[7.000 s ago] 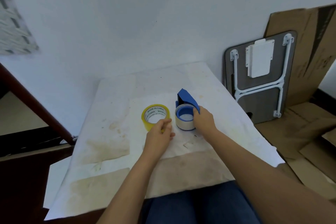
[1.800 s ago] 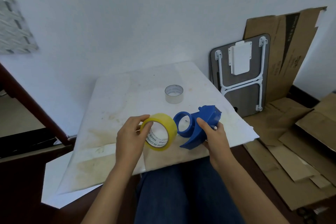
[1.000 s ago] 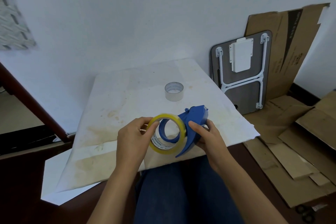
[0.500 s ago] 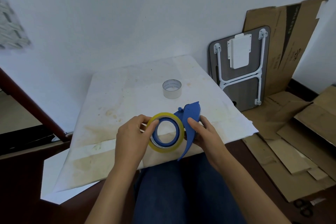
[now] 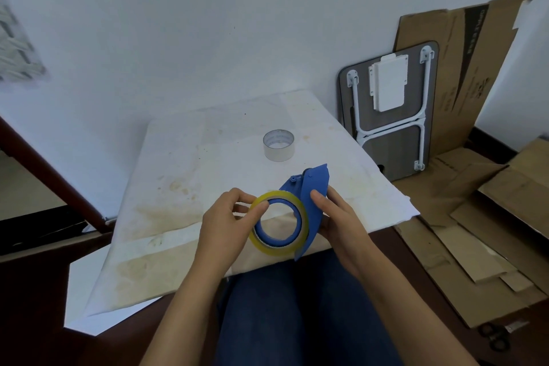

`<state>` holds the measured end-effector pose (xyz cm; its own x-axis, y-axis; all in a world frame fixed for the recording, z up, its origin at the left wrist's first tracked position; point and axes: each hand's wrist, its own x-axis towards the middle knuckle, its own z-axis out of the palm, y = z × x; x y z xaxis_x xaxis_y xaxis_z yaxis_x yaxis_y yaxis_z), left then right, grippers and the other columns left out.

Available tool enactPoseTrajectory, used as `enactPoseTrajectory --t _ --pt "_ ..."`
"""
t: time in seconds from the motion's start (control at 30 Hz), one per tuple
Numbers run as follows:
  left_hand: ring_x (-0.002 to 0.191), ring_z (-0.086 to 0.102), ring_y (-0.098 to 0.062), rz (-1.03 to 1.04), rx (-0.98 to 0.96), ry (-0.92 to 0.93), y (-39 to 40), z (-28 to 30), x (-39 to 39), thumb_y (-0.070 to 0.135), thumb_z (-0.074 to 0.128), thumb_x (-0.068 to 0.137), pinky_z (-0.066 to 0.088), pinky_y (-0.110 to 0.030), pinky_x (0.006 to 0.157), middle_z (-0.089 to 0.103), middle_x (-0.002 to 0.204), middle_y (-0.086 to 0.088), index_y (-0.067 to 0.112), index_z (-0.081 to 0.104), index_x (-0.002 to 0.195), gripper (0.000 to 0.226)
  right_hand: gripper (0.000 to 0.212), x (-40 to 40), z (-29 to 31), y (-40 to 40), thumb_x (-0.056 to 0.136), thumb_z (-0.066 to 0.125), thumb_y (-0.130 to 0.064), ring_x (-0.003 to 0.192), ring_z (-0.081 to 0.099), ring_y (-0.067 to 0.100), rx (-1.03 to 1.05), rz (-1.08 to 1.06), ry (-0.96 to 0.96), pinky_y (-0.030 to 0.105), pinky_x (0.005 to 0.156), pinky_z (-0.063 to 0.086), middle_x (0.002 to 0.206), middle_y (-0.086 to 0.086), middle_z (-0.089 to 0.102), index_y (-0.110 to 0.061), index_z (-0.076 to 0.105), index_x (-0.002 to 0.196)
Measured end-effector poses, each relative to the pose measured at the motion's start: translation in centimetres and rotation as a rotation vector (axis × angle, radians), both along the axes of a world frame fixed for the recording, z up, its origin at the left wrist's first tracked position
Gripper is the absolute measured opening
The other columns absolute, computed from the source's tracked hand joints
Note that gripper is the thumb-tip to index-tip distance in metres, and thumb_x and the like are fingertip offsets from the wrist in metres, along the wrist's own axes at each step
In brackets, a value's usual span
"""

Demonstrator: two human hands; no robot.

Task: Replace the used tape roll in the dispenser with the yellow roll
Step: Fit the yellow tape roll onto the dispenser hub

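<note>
The yellow tape roll (image 5: 267,246) sits around the blue hub of the blue dispenser (image 5: 312,187), held above the table's near edge. My left hand (image 5: 225,226) grips the yellow roll at its left rim with thumb and fingers. My right hand (image 5: 335,217) holds the dispenser body from the right, thumb on its flat side. The used roll (image 5: 278,145), a bare grey-white core, stands on the table farther back, apart from both hands.
The white stained table (image 5: 184,175) runs from the wall to my lap. A folded small table (image 5: 389,116) and flattened cardboard (image 5: 463,68) lean against the wall on the right. More cardboard (image 5: 475,232) and scissors (image 5: 494,339) lie on the floor.
Over the last second the yellow roll slid onto the dispenser's blue hub, and the dispenser turned more edge-on. Earlier, the used roll left the dispenser and came to stand on the table.
</note>
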<state>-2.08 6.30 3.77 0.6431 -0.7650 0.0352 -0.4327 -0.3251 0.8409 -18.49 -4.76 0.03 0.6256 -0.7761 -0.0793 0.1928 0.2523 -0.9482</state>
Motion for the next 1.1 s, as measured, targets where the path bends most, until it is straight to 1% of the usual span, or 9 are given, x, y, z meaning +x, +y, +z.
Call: enactPoseTrajectory --t 0.17,0.23,0.37,0.5,0.67,0.77,0.9,0.97,1.1 --pt "0.100 0.071 -0.015 -0.132 0.046 0.489 0.1 -0.1 0.3 0.056 0.072 0.074 0.055 -0.035 0.092 0.076 0.106 0.001 0.023 0.063 0.111 0.051 0.050 -0.3 0.1 0.1 0.088 0.063 -0.040 0.111 0.066 0.033 0.061 -0.014 -0.030 0.048 0.096 0.053 0.125 0.011 0.069 -0.018 0.058 0.133" --pt "0.090 0.073 -0.017 -0.229 0.021 0.675 0.2 0.2 0.1 0.054 0.071 0.069 0.057 -0.033 0.088 0.078 0.098 -0.005 0.011 0.067 0.110 0.059 0.057 -0.3 0.3 0.2 0.085 0.065 -0.043 0.110 0.065 0.032 0.087 -0.013 -0.058 0.048 0.097 0.052 0.126 0.015 0.067 -0.012 0.057 0.133" --pt "0.070 0.060 -0.015 -0.340 -0.060 0.755 0.3 0.3 -0.4 0.042 0.071 0.072 0.055 -0.026 0.075 0.066 0.074 -0.005 0.006 0.063 0.092 0.042 0.040 -0.6 0.5 0.2 0.087 0.063 -0.037 0.100 0.069 0.022 0.131 0.007 -0.157 0.037 0.090 0.056 0.110 0.006 0.073 -0.017 0.066 0.121" --pt "0.073 0.060 -0.015 -0.420 -0.078 0.770 0.4 0.0 -0.5 0.033 0.075 0.080 0.055 -0.024 0.074 0.066 0.075 -0.003 0.007 0.061 0.093 0.032 0.028 -0.8 0.8 0.2 0.088 0.052 -0.029 0.097 0.071 0.017 0.191 0.022 -0.249 0.035 0.087 0.058 0.105 0.000 0.076 -0.028 0.075 0.105" --pt "0.078 0.070 -0.013 -0.470 -0.132 0.839 0.3 0.2 -1.5 0.022 0.065 0.086 0.057 -0.024 0.074 0.075 0.083 -0.005 0.002 0.069 0.102 0.026 0.040 -0.1 0.9 0.1 0.085 0.059 -0.040 0.107 0.069 0.025 0.237 -0.069 -0.158 0.043 0.092 0.055 0.114 0.004 0.074 -0.025 0.065 0.121" --pt "0.088 0.071 -0.016 -0.402 -0.132 0.719 0.1 0.4 -1.6 0.022 0.072 0.080 0.056 -0.031 0.084 0.077 0.093 -0.009 0.000 0.064 0.114 0.041 0.032 0.2 1.0 -0.2 0.094 0.059 -0.031 0.119 0.062 0.022 0.008 -0.139 0.047 0.033 0.093 0.051 0.125 0.000 0.068 -0.022 0.061 0.125" --pt "0.098 0.070 -0.031 -0.320 -0.102 0.591 -0.1 0.2 -1.3 0.036 0.087 0.070 0.051 -0.049 0.099 0.075 0.106 -0.018 0.007 0.063 0.112 0.057 0.020 0.0 1.6 -0.5 0.088 0.068 -0.019 0.123 0.054 0.005 -0.371 -0.234 0.148 0.029 0.096 0.046 0.128 -0.011 0.059 -0.024 0.065 0.108" --pt "0.107 0.067 -0.039 -0.302 -0.095 0.567 0.0 0.2 -1.4 0.042 0.084 0.067 0.047 -0.056 0.103 0.073 0.108 -0.019 0.009 0.063 0.113 0.061 0.018 0.3 2.0 -0.2 0.084 0.073 -0.028 0.129 0.046 0.002 -0.556 -0.188 0.212 0.031 0.101 0.043 0.135 -0.013 0.050 -0.034 0.068 0.100" --pt "0.106 0.067 -0.039 -0.283 -0.111 0.562 0.1 0.3 -1.4 0.041 0.085 0.071 0.049 -0.057 0.101 0.074 0.104 -0.018 0.014 0.064 0.109 0.051 0.032 0.7 2.4 0.4 0.074 0.077 -0.045 0.143 0.025 0.009 -0.765 -0.140 0.338 0.032 0.108 0.032 0.151 -0.016 0.031 -0.040 0.066 0.104"
